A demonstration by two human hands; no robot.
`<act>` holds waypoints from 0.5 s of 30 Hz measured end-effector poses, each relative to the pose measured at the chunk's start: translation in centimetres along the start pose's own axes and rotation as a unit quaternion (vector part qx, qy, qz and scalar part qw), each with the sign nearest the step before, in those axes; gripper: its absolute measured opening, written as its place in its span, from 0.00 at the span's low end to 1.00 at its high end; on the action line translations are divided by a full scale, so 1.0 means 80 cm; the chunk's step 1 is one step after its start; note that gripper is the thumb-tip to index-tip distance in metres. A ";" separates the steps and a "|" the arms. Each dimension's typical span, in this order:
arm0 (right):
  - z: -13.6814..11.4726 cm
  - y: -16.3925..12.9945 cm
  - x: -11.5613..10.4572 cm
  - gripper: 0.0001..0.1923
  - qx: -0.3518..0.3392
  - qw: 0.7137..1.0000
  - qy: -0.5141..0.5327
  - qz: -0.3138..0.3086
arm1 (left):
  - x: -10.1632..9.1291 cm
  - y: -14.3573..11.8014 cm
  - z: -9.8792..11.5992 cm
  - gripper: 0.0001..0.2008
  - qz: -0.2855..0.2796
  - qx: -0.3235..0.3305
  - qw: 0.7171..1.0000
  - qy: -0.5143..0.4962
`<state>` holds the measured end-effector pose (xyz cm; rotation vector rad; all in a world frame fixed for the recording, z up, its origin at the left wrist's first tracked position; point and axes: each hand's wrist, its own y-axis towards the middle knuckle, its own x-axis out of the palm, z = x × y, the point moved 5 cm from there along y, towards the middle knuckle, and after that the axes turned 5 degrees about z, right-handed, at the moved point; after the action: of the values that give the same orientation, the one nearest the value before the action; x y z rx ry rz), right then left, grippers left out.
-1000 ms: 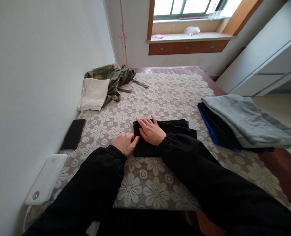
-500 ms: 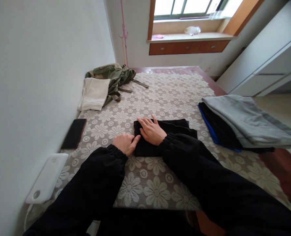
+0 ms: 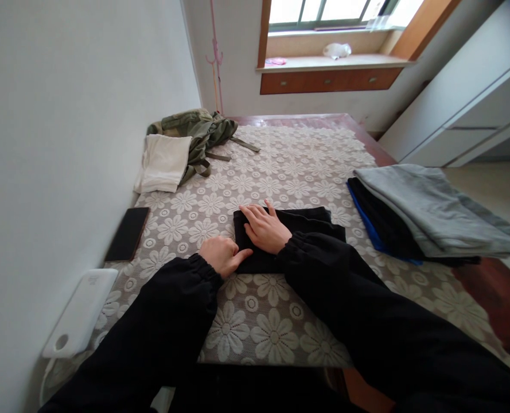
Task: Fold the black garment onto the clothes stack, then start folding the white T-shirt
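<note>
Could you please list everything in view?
folded cloth: 1, black, centre
clothes pile: 1, grey, black, blue, right
backpack: 1, green, left
pale cloth: 1, white, against backpack
phone: 1, black, left
device: 1, white, near left
table: 1, reddish, middle
tablecloth: 1, beige, on table
rack: 1, pink, back
window: 1, brown-framed, back
bundle: 1, white, windowsill
flat item: 1, pink, windowsill
cabinet: 1, white, right
sleeves: 2, black, arms
left hand: 1, folded cloth's edge
right hand: 1, on folded cloth

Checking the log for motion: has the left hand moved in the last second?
Yes, slightly: against the flowered tablecloth, the left hand has shifted right and toward the person, its thumb reaching farther over the black cloth.
</note>
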<state>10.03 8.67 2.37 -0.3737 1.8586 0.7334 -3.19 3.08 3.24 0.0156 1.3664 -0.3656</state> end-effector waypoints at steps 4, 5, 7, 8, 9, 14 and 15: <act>0.000 0.000 0.000 0.28 0.000 1.000 -0.002 -0.001 | 0.000 0.001 -0.001 0.34 0.002 0.001 1.000 -0.011; 0.000 0.000 0.000 0.28 -0.001 1.000 -0.002 -0.001 | -0.001 0.001 -0.001 0.34 0.002 0.000 1.000 -0.014; 0.000 0.000 0.000 0.28 -0.002 1.000 0.000 -0.003 | -0.002 0.001 -0.002 0.35 -0.003 -0.004 1.000 -0.019; 0.000 0.000 0.000 0.28 -0.002 1.000 0.000 -0.003 | -0.003 0.001 -0.003 0.36 -0.009 -0.005 1.000 -0.022; 0.000 0.000 -0.001 0.28 -0.002 1.000 0.001 -0.002 | -0.003 0.001 -0.004 0.37 -0.018 -0.005 1.000 -0.024; 0.000 0.000 -0.002 0.27 -0.001 1.000 0.003 -0.003 | -0.001 -0.003 -0.003 0.37 -0.058 0.025 0.998 -0.020; -0.001 0.000 -0.002 0.27 -0.002 1.000 0.003 -0.004 | 0.000 -0.003 -0.002 0.36 -0.061 0.032 0.997 -0.022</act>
<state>10.03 8.66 2.52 -0.3854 1.8605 0.7309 -3.42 2.89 3.25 -0.0235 1.3157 -0.5089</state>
